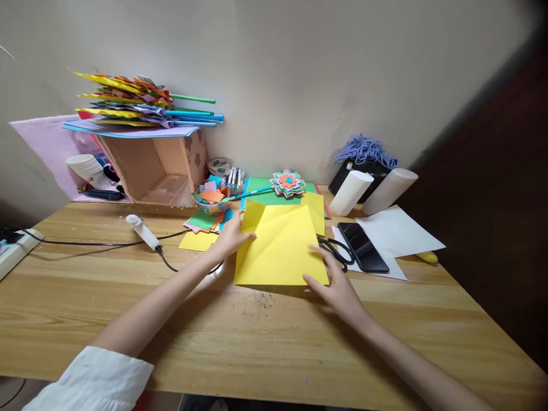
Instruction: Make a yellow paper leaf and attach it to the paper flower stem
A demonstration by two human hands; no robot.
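A creased yellow paper sheet is held slightly above the wooden table, its surface showing diagonal fold lines. My left hand grips its left edge, thumb on top and the other fingers partly hidden behind it. At the lower right corner, my right hand has its thumb and fingers around the sheet's edge, slightly blurred. Black-handled scissors lie just beyond my right hand, partly covered by the paper.
Behind the sheet are a layered paper flower and a bowl of paper scraps. A phone and white rolls are right. An open box and a corded white device are left.
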